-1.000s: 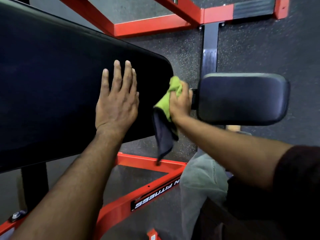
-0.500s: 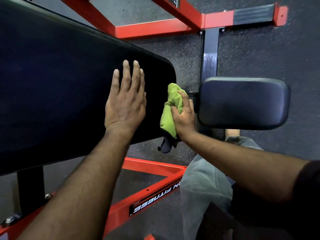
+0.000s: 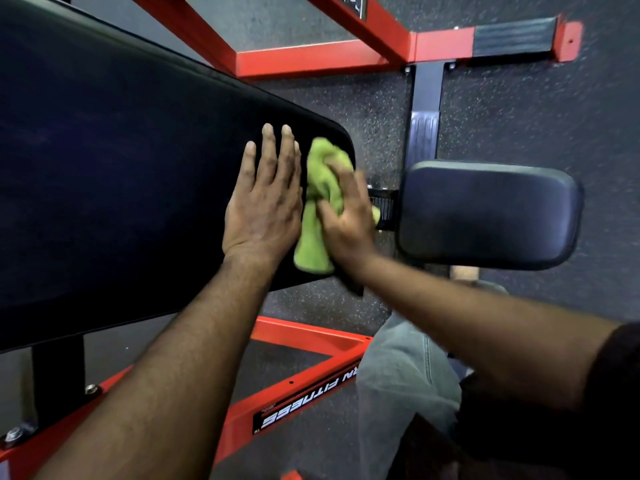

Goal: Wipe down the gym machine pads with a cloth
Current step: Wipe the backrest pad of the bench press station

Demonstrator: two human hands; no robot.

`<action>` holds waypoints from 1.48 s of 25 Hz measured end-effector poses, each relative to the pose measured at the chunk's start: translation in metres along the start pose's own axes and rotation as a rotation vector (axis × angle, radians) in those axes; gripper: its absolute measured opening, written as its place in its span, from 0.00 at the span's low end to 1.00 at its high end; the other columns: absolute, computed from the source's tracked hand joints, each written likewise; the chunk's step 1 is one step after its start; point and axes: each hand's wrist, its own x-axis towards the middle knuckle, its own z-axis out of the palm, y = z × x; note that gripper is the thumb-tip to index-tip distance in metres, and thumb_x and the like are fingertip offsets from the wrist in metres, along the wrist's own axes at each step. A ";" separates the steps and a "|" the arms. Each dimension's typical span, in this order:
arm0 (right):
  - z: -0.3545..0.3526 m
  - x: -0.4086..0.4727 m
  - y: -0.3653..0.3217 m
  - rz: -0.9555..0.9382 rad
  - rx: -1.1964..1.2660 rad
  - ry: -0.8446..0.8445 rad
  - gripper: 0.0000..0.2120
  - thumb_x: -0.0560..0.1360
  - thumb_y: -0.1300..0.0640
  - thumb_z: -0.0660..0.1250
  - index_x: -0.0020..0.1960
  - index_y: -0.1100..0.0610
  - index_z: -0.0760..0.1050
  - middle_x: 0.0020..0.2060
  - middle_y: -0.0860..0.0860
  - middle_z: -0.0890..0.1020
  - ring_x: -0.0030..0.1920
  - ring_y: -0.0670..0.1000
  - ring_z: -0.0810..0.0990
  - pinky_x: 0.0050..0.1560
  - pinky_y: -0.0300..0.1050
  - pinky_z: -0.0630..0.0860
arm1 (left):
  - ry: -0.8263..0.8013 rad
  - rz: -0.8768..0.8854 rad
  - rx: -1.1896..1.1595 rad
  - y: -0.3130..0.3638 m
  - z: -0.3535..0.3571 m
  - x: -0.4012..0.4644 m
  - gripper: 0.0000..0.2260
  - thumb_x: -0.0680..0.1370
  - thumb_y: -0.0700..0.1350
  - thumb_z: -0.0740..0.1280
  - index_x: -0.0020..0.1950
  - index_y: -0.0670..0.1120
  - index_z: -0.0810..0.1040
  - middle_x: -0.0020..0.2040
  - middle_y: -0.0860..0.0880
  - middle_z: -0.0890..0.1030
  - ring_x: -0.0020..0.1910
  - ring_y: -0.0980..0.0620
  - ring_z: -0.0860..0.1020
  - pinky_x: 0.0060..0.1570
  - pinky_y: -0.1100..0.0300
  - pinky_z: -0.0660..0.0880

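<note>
The right hand (image 3: 346, 220) clutches the green cloth (image 3: 320, 209) on the long pad's (image 3: 121, 185) end; left hand (image 3: 265, 199) lies flat, fingers straight — the small pad (image 3: 488, 213) at three o'clock looks unwiped.

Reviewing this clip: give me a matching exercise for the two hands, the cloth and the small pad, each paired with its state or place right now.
Things:
1. left hand
2. right hand
3. green cloth
4. small pad

States:
A. untouched, off to the right
B. flat, fingers straight, on the large pad
C. bunched against the large pad's end
D. gripping the cloth

Pairs: 1-B, 2-D, 3-C, 4-A
</note>
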 end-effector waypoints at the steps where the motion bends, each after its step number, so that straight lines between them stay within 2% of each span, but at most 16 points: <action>1: 0.000 -0.028 0.007 0.045 0.013 -0.004 0.26 0.71 0.60 0.65 0.69 0.52 0.72 0.60 0.54 0.75 0.59 0.50 0.75 0.61 0.35 0.69 | -0.001 -0.001 -0.003 0.000 0.000 0.000 0.27 0.85 0.49 0.49 0.81 0.38 0.50 0.82 0.38 0.51 0.81 0.37 0.51 0.78 0.43 0.50; 3: -0.004 -0.053 0.028 0.183 0.024 0.048 0.25 0.72 0.58 0.64 0.70 0.53 0.71 0.60 0.55 0.74 0.57 0.48 0.74 0.57 0.32 0.66 | 0.000 -0.001 -0.004 0.002 0.000 0.001 0.27 0.85 0.49 0.49 0.81 0.38 0.50 0.82 0.38 0.51 0.81 0.38 0.51 0.78 0.43 0.51; 4: -0.004 -0.044 0.036 0.278 0.015 0.085 0.23 0.74 0.57 0.64 0.70 0.52 0.71 0.59 0.55 0.74 0.55 0.48 0.73 0.54 0.34 0.66 | 0.001 0.001 -0.007 0.002 -0.001 0.002 0.27 0.85 0.49 0.49 0.81 0.38 0.51 0.82 0.38 0.52 0.81 0.38 0.51 0.78 0.43 0.51; 6: -0.001 0.005 0.047 0.510 -0.024 0.144 0.17 0.78 0.54 0.62 0.66 0.50 0.72 0.56 0.54 0.76 0.52 0.52 0.75 0.48 0.41 0.65 | -0.004 0.005 -0.010 0.003 0.000 0.002 0.27 0.85 0.49 0.49 0.81 0.38 0.50 0.82 0.39 0.51 0.81 0.38 0.51 0.78 0.43 0.50; 8: -0.003 0.070 0.038 0.600 -0.019 0.183 0.14 0.77 0.51 0.60 0.61 0.50 0.74 0.56 0.55 0.79 0.54 0.58 0.79 0.48 0.45 0.69 | -0.003 0.008 0.000 0.004 0.003 0.002 0.27 0.85 0.49 0.48 0.81 0.38 0.50 0.82 0.39 0.51 0.81 0.38 0.51 0.78 0.43 0.50; 11: -0.002 0.109 0.014 0.386 -0.088 0.154 0.16 0.75 0.50 0.62 0.62 0.46 0.76 0.58 0.53 0.78 0.54 0.57 0.79 0.56 0.50 0.75 | 0.005 0.013 0.005 0.007 0.005 0.004 0.27 0.85 0.49 0.47 0.81 0.38 0.49 0.82 0.38 0.51 0.81 0.38 0.51 0.78 0.43 0.50; 13: -0.003 0.071 0.000 0.138 -0.105 0.107 0.19 0.75 0.51 0.64 0.66 0.46 0.74 0.58 0.54 0.76 0.55 0.57 0.78 0.56 0.51 0.75 | 0.016 0.017 -0.002 0.010 0.006 0.007 0.27 0.84 0.48 0.47 0.81 0.37 0.50 0.81 0.38 0.52 0.80 0.37 0.52 0.78 0.43 0.50; 15: 0.004 0.001 0.000 0.022 -0.091 0.037 0.25 0.73 0.51 0.62 0.71 0.45 0.69 0.61 0.56 0.75 0.58 0.60 0.76 0.59 0.52 0.75 | 0.020 0.030 0.007 0.014 0.006 0.010 0.26 0.83 0.45 0.45 0.80 0.37 0.50 0.81 0.38 0.53 0.80 0.37 0.52 0.78 0.43 0.51; 18: 0.023 -0.109 0.002 0.106 -0.118 -0.104 0.30 0.74 0.48 0.59 0.75 0.43 0.56 0.68 0.62 0.69 0.67 0.64 0.70 0.68 0.55 0.69 | 0.017 0.035 -0.016 0.017 0.008 0.012 0.26 0.83 0.43 0.46 0.80 0.36 0.50 0.81 0.37 0.53 0.80 0.36 0.52 0.78 0.43 0.49; 20: 0.029 -0.136 0.004 0.100 -0.079 -0.147 0.29 0.76 0.49 0.59 0.74 0.43 0.54 0.66 0.60 0.67 0.65 0.62 0.71 0.67 0.53 0.69 | 0.021 0.018 -0.030 0.017 0.008 0.012 0.26 0.82 0.42 0.49 0.80 0.36 0.51 0.81 0.37 0.54 0.80 0.36 0.53 0.78 0.43 0.50; 24: 0.025 -0.100 0.018 0.339 0.067 0.095 0.26 0.78 0.57 0.63 0.74 0.49 0.62 0.63 0.56 0.69 0.62 0.58 0.74 0.64 0.45 0.67 | 0.022 0.030 0.004 0.020 0.008 0.013 0.26 0.82 0.43 0.49 0.80 0.36 0.53 0.81 0.38 0.55 0.80 0.37 0.54 0.78 0.44 0.51; 28: 0.019 -0.075 0.019 0.556 -0.012 0.143 0.22 0.80 0.57 0.63 0.73 0.51 0.65 0.61 0.56 0.71 0.56 0.57 0.75 0.53 0.47 0.70 | 0.041 0.038 0.038 0.021 0.012 0.013 0.26 0.82 0.44 0.48 0.80 0.36 0.53 0.81 0.38 0.56 0.80 0.38 0.55 0.77 0.44 0.53; 31: 0.018 -0.043 0.054 0.837 0.074 0.222 0.12 0.80 0.52 0.62 0.62 0.53 0.71 0.55 0.57 0.76 0.51 0.55 0.77 0.52 0.50 0.75 | 0.073 0.052 0.039 0.025 0.015 0.016 0.26 0.81 0.44 0.48 0.79 0.36 0.55 0.80 0.38 0.57 0.79 0.38 0.57 0.77 0.44 0.55; 33: 0.010 -0.028 0.068 0.968 0.023 0.211 0.13 0.76 0.48 0.63 0.55 0.55 0.76 0.49 0.55 0.82 0.52 0.58 0.82 0.49 0.50 0.79 | 0.076 0.054 0.026 0.025 0.015 0.016 0.26 0.81 0.44 0.48 0.79 0.36 0.56 0.80 0.39 0.58 0.79 0.38 0.57 0.77 0.44 0.56; 35: 0.003 -0.027 0.054 0.880 0.028 0.178 0.16 0.76 0.48 0.64 0.59 0.55 0.76 0.53 0.55 0.82 0.56 0.60 0.81 0.53 0.49 0.77 | 0.085 0.048 0.006 0.026 0.015 0.018 0.26 0.81 0.43 0.47 0.79 0.37 0.58 0.80 0.39 0.60 0.79 0.38 0.59 0.77 0.45 0.56; 37: 0.006 -0.042 0.019 0.582 -0.112 0.160 0.20 0.78 0.54 0.64 0.70 0.53 0.70 0.62 0.58 0.76 0.60 0.59 0.76 0.56 0.49 0.71 | 0.076 0.046 -0.139 0.023 0.011 0.020 0.25 0.80 0.42 0.47 0.75 0.37 0.67 0.77 0.38 0.65 0.77 0.38 0.62 0.76 0.45 0.58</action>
